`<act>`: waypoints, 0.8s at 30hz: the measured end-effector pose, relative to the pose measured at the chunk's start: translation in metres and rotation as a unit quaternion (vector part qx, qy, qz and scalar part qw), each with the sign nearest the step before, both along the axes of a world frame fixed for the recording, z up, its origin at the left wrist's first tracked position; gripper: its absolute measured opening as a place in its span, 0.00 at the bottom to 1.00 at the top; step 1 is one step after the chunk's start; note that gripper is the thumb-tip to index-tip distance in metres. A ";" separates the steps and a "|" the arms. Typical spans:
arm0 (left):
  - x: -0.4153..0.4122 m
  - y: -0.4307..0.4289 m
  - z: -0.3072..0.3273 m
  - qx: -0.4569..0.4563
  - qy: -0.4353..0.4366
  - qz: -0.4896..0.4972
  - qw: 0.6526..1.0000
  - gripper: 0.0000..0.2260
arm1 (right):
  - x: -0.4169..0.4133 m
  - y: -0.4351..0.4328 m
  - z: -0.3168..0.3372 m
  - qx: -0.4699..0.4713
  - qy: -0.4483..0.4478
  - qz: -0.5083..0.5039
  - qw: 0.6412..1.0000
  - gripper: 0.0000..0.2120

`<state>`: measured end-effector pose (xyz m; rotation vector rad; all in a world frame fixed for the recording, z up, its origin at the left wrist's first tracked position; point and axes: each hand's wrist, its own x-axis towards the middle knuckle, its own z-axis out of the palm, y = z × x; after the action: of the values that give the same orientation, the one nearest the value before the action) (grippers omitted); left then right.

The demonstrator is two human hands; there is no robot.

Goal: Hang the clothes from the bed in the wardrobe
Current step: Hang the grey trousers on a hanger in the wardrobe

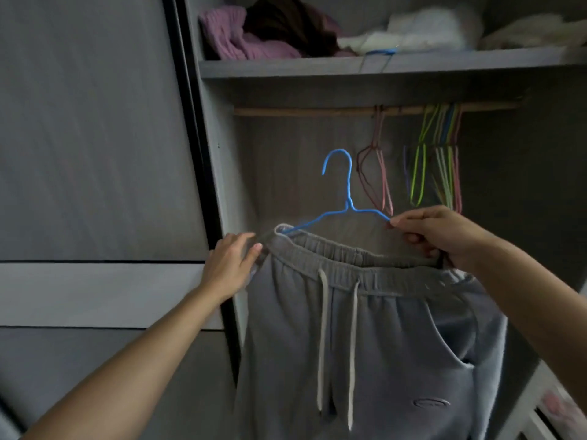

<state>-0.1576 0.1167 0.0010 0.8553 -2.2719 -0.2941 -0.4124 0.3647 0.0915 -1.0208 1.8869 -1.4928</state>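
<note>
Grey sweatpants [374,338] with white drawstrings hang in front of the open wardrobe. A blue wire hanger [347,201] has its left arm inside the waistband, its hook pointing up, below the wooden rail [301,111]. My right hand [441,236] pinches the hanger's right end together with the waistband's right side. My left hand [232,265] touches the waistband's left corner with its fingers spread.
Several empty coloured wire hangers [438,160] hang at the rail's right part. The shelf [381,63] above holds pink, dark and white folded clothes. A grey sliding door [95,154] stands at the left.
</note>
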 end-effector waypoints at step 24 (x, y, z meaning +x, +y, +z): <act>0.023 -0.061 0.111 -0.336 0.036 0.111 0.934 0.08 | 0.024 -0.294 0.101 -0.133 -0.155 -0.012 0.979 0.16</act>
<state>-0.1344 0.0561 0.1121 0.6986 -1.9702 0.5245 -0.3881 0.0709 0.1928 -0.8192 1.5160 -1.8366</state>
